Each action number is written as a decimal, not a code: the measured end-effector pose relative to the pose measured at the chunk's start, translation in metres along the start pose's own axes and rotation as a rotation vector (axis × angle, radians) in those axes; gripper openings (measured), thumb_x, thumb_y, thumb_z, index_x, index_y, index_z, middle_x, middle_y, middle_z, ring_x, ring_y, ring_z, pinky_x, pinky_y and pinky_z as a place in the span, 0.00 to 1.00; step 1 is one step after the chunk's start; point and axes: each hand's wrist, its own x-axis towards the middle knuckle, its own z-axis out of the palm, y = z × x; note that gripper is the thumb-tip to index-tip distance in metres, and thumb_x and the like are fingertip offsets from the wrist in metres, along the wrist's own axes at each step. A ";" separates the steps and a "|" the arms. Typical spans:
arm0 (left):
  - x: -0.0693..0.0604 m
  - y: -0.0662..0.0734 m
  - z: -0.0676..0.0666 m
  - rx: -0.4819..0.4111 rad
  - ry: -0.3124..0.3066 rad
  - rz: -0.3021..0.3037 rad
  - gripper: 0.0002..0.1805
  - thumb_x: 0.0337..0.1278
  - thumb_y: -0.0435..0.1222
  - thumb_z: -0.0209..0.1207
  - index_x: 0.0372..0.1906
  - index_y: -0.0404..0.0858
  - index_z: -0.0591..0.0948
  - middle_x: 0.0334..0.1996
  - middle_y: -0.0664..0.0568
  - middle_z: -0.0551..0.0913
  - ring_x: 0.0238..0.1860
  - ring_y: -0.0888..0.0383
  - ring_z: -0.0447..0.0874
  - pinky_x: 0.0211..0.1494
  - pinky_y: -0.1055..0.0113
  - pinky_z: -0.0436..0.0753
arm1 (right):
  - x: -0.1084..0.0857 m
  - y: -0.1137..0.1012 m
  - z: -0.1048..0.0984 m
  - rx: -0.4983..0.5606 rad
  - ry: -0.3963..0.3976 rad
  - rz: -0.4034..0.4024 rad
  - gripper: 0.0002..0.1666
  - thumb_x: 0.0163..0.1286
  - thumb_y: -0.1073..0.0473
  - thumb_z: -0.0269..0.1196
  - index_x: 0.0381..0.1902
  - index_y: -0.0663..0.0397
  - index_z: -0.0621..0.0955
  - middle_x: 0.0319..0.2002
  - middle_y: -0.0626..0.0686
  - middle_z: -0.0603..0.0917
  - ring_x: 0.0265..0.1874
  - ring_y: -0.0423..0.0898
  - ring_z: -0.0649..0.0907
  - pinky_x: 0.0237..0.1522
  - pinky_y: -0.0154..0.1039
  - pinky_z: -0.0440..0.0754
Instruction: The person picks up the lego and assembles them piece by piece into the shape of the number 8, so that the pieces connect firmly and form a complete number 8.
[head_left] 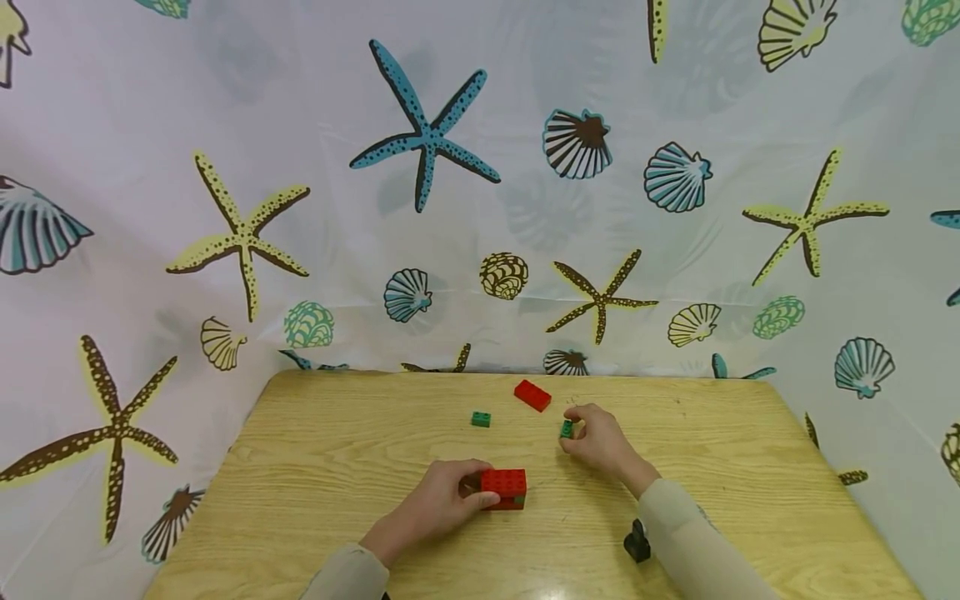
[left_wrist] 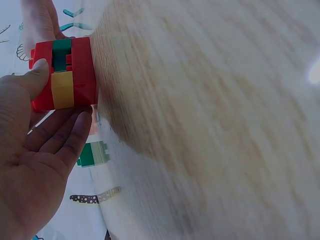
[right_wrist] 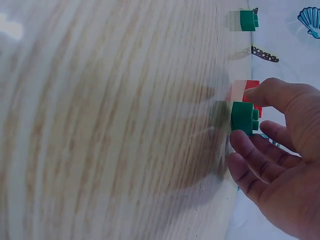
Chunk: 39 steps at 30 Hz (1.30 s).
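My left hand (head_left: 446, 500) grips a stack of toy building bricks (head_left: 504, 482) near the middle of the wooden table. Red bricks form its top and bottom, and in the left wrist view a green brick (left_wrist: 62, 54) and a yellow brick (left_wrist: 62, 90) show between them. On the right, my other hand (head_left: 600, 437) reaches around a small green brick (right_wrist: 242, 118) standing on the table. Thumb and fingers lie on either side of that brick, close to it; whether they touch it I cannot tell.
A second small green brick (head_left: 481, 419) lies left of the right hand. Farther back is a loose red brick (head_left: 532, 396). A small black object (head_left: 637, 542) stands beside the right sleeve. Patterned cloth (head_left: 480, 208) hangs behind the table (head_left: 337, 442) and along its sides.
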 end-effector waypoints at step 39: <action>-0.001 0.000 0.000 0.003 -0.003 -0.013 0.27 0.71 0.50 0.66 0.65 0.37 0.83 0.50 0.50 0.91 0.42 0.64 0.85 0.43 0.70 0.83 | 0.003 0.002 0.006 -0.039 -0.003 -0.019 0.21 0.67 0.65 0.70 0.57 0.65 0.84 0.53 0.59 0.86 0.33 0.42 0.78 0.39 0.39 0.80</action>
